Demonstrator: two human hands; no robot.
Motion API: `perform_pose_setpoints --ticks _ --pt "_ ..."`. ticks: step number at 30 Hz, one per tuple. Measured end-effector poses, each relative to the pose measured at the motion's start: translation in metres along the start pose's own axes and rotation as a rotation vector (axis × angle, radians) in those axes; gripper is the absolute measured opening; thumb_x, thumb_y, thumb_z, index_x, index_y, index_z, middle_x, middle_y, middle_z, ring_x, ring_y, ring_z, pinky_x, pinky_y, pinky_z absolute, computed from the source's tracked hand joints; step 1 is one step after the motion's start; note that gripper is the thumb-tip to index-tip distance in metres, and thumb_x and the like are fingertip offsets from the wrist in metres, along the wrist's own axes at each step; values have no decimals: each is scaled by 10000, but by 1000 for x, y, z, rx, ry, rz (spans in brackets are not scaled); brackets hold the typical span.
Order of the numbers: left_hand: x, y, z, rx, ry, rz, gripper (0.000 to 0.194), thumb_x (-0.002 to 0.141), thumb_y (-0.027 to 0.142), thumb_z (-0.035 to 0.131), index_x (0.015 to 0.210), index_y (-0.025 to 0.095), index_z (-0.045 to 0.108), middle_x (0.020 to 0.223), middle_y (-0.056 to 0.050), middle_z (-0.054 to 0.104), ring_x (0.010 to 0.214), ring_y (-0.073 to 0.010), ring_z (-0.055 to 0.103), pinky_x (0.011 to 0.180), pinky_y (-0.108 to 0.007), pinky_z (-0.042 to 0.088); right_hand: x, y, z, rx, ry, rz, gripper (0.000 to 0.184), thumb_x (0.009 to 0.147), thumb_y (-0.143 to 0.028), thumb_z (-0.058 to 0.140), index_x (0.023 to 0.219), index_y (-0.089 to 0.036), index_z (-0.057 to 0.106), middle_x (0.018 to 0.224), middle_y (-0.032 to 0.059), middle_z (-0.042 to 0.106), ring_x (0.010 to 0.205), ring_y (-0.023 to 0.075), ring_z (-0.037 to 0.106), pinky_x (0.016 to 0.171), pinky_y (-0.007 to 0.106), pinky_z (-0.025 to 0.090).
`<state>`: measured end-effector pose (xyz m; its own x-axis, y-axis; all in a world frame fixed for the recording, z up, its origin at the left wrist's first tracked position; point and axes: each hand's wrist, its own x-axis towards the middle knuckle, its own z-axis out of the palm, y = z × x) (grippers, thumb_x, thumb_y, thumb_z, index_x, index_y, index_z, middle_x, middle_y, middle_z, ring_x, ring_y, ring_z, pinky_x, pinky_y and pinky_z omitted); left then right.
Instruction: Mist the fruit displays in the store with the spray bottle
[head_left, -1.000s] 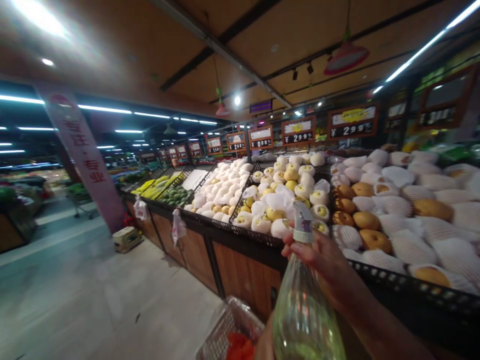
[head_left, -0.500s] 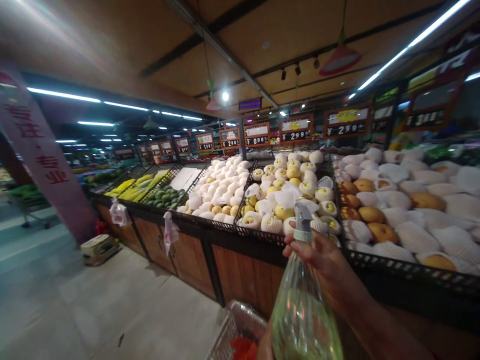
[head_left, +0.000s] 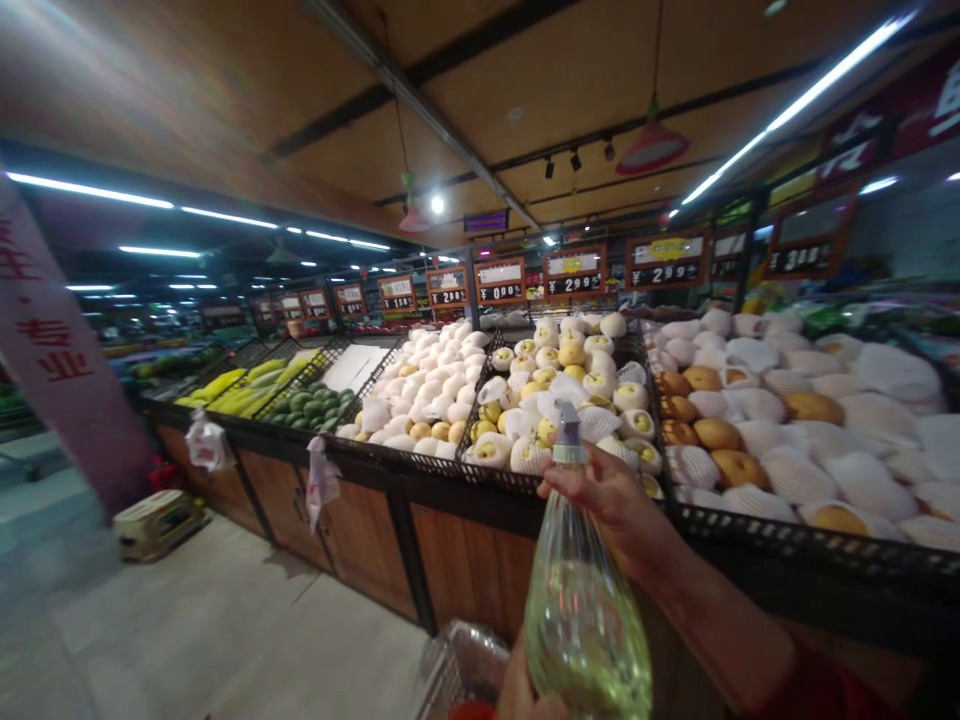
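My right hand is wrapped round the neck of a clear spray bottle with yellowish liquid and a grey trigger head. The bottle stands upright in front of me, its nozzle facing the fruit stand. My left hand shows only partly at the bottom edge, against the bottle's base, its fingers hidden. Just beyond the nozzle lies a bin of yellow pears in white foam nets. Brown pears in foam nets fill the bin to the right.
The long wooden fruit stand runs left, with green and yellow fruit at its far end. A wire basket sits low by the stand. Price signs hang behind. A small scale rests on the floor by a red banner.
The view has swung rightward along the stand, so the banner and scale slid left. The bottle and my right hand keep the same grip, shifted slightly left in the picture.
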<state>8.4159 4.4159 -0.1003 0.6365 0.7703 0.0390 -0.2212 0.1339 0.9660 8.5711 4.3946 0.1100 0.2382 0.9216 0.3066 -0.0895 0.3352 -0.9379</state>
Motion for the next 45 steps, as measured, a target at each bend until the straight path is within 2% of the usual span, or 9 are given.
perform_pose_setpoints --ticks 5,8,10,15,24,32,36,40,45 --pt "24 -4 -6 -72 87 -92 530 446 379 956 895 175 760 943 -55 781 985 -285 672 842 -312 529 12 -5 -1 8 -24 -7 277 716 -407 821 824 -209 659 703 -12 695 636 176 611 591 285 437" --pt "12 16 8 -118 22 -64 611 539 601 871 988 203 750 873 -61 759 792 -228 673 726 -315 537 18 -9 -2 12 -38 -20 271 717 -404 812 802 -200 656 669 -18 675 585 154 570 559 276 411" --pt "1 33 22 -184 -37 -58 788 561 787 742 1108 220 709 838 -69 741 662 -220 657 620 -342 530 21 -11 -3 22 -47 -29 277 715 -410 808 795 -200 648 643 -29 650 563 142 544 544 270 396" --pt "-6 69 54 -289 -33 -38 735 548 703 815 1087 217 694 891 -49 713 691 -158 631 614 -262 514 27 -13 -14 46 -48 -42 296 692 -424 815 794 -200 651 660 -25 657 576 150 568 552 277 408" --pt "28 95 92 -327 -48 125 741 540 688 833 1044 152 742 713 -12 682 553 -65 565 500 -156 458 47 -15 -47 46 26 -73 292 669 -430 816 748 -204 650 648 -20 661 573 151 548 550 287 404" --pt "47 91 106 -312 -51 143 689 565 703 809 945 133 736 701 -14 684 529 -56 564 477 -143 473 58 -14 -70 44 48 -88 260 698 -395 810 806 -199 678 679 -23 652 601 148 543 582 293 409" --pt "52 92 112 -300 -37 103 755 563 702 812 1059 140 721 748 -13 691 555 -61 564 486 -151 467 61 -16 -80 37 59 -79 259 703 -400 811 807 -199 684 677 -14 677 589 154 553 566 295 406" --pt "58 96 119 -282 -2 72 754 553 713 810 1016 129 693 718 -4 667 573 -69 562 503 -167 467 62 -21 -87 34 86 -87 261 677 -394 826 779 -190 699 651 -20 677 578 140 535 564 278 400" --pt "76 77 118 -290 -107 93 737 599 685 795 1031 100 676 735 -48 685 551 -81 569 484 -180 465 59 -29 -95 43 90 -64 212 700 -362 811 727 -182 703 610 -28 662 532 131 528 523 267 386"
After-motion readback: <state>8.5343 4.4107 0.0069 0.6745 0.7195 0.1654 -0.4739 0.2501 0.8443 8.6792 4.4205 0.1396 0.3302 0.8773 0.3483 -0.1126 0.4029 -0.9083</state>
